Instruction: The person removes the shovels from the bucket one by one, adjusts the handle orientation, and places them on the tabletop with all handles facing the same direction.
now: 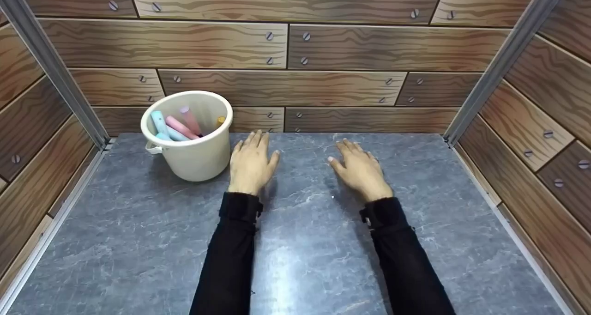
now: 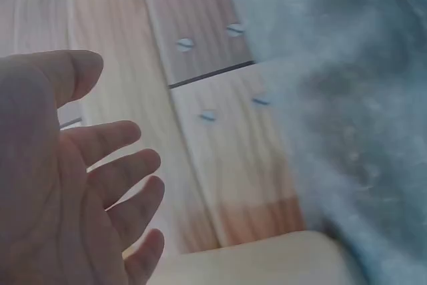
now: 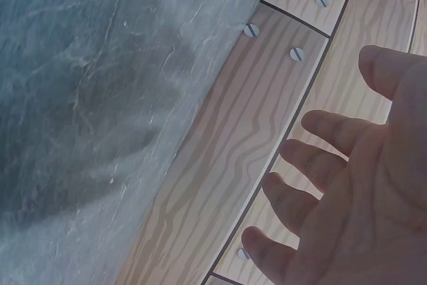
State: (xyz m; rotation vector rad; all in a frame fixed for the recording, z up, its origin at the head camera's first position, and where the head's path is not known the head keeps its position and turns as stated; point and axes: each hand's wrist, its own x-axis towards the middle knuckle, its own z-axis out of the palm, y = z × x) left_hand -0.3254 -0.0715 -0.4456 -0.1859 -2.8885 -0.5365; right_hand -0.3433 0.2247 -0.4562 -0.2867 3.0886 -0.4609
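Observation:
My left hand (image 1: 251,163) hovers palm down just right of a cream bucket (image 1: 198,160), fingers extended and holding nothing. In the left wrist view its palm and spread fingers (image 2: 127,165) show bare, with the bucket (image 2: 253,261) at the bottom edge. The right hand (image 1: 362,171) is over the right half of the tabletop, also palm down with loose fingers; the right wrist view shows its palm (image 3: 360,191) bare. Inside the bucket lie several stick-like pieces, among them a light blue one (image 1: 158,121), a pink one (image 1: 181,127) and an orange one (image 1: 220,120). Their lower parts are hidden.
A grey marbled tabletop (image 1: 295,222) spreads beneath both arms. Wood-patterned panels (image 1: 286,47) stand at the back and both sides, with metal posts (image 1: 503,65) at the corners. The bucket's handle mount (image 1: 153,148) juts out on its left.

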